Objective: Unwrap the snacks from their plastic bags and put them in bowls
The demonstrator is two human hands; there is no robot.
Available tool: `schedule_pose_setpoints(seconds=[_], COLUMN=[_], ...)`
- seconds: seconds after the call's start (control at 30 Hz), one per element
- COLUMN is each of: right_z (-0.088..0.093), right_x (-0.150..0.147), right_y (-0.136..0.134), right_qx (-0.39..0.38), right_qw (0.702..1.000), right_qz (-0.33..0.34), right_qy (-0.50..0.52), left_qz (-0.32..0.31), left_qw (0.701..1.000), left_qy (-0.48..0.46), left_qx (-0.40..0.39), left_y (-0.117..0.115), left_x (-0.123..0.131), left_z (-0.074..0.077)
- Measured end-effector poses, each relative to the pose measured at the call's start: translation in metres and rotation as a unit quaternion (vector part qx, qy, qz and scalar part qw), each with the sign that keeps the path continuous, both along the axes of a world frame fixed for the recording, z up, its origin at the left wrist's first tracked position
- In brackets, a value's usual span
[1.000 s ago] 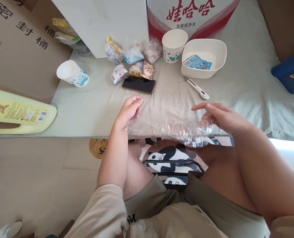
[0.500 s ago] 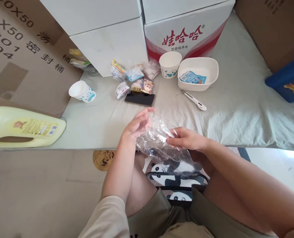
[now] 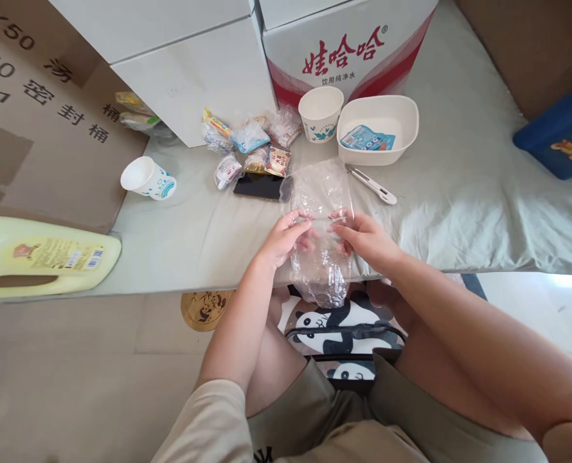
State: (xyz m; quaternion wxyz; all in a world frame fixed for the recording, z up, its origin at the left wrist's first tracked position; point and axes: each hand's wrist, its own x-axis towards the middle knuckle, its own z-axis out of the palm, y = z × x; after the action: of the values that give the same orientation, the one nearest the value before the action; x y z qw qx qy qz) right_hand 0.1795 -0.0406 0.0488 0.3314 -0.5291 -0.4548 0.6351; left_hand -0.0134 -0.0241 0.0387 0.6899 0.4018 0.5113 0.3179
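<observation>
A clear plastic bag [image 3: 319,186] is stretched between my two hands at the front edge of the cloth-covered surface. Its far end lies toward the phone, and its crumpled lower end hangs over the edge. My left hand [image 3: 288,239] pinches the bag's left side between thumb and fingers. Opposite it, my right hand [image 3: 363,235] grips the right side the same way. Just beyond the bag are a black phone [image 3: 257,186], partly under small wrapped snacks [image 3: 279,161], and a white utility knife [image 3: 373,185].
A paper cup [image 3: 321,116] and a white tub [image 3: 402,135] holding a blue packet [image 3: 366,137] stand before a white carton [image 3: 344,58]. Another paper cup [image 3: 146,178] tilts at left, near a yellow jug [image 3: 74,254]. A blue container [image 3: 560,138] sits at right.
My left hand has closed on the bag's left side. The bag has moved forward over the surface and is spread between both hands. The camera view has shifted slightly.
</observation>
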Motion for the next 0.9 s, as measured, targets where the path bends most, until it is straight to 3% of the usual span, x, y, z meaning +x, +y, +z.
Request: schedule_pose_setpoints(seconds=[0.1,0.27,0.4,0.5,0.57,0.77,0.83,0.9], right_z=[-0.002,0.005,0.008,0.003,-0.001,-0.005,-0.003,-0.003], right_x=[0.005,0.016,0.015,0.009,0.005,0.009,0.012,0.013], right_y=[-0.002,-0.013,-0.012,-0.006,-0.004,-0.007,-0.009,-0.009], right_qx=[0.052,0.164,0.070,-0.015,-0.015,0.212,0.244,0.229], right_qw=[0.998,0.983,0.995,0.999,1.000,0.973,0.966,0.971], right_qz=[-0.018,-0.080,-0.054,0.000,0.007,-0.086,-0.078,-0.058], right_qy=[-0.023,0.009,0.040,0.049,0.023,0.025,0.036,0.021], left_qz=[0.014,0.025,0.060,0.038,0.010,0.000,0.001,0.007], left_qw=[0.999,0.996,0.994,0.991,0.991,0.995,0.995,0.993], left_qy=[0.040,-0.023,0.038,0.083,0.080,-0.023,-0.065,-0.093], left_qx=[0.026,0.087,0.087,0.098,0.105,0.096,0.082,0.073], left_y=[-0.003,-0.020,-0.017,-0.008,-0.005,-0.016,-0.019,-0.016], left_x=[-0.008,-0.028,-0.024,-0.012,-0.007,-0.016,-0.022,-0.025], left_z=[0.006,0.021,0.012,0.001,-0.002,0.007,0.007,0.005])
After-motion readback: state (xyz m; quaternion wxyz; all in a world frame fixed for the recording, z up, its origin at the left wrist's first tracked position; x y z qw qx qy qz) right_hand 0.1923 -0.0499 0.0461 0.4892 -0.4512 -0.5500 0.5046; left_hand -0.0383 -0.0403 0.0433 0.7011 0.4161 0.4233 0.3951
